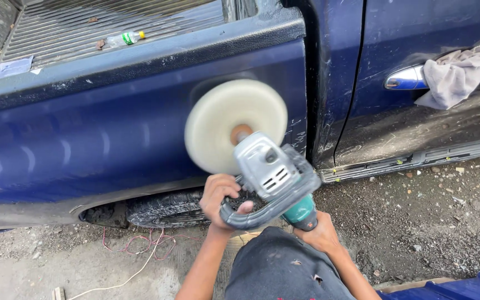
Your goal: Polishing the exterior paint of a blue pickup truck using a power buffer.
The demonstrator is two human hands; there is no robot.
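Note:
A power polisher (270,172) with a grey head and a teal body carries a round cream foam pad (218,119), pressed flat against the dark blue side panel (84,139) of a pickup truck. My left hand (220,194) grips the polisher's black loop handle (245,219). My right hand (320,233) holds the teal rear body (301,214). My knee in dark trousers (279,266) is below both hands.
The rear tyre (165,210) sits under the panel. A grey rag (456,75) hangs on the chrome door handle (404,80). A plastic bottle (124,39) lies in the ribbed truck bed. Red and white cords (140,247) trail over the gravel and concrete ground.

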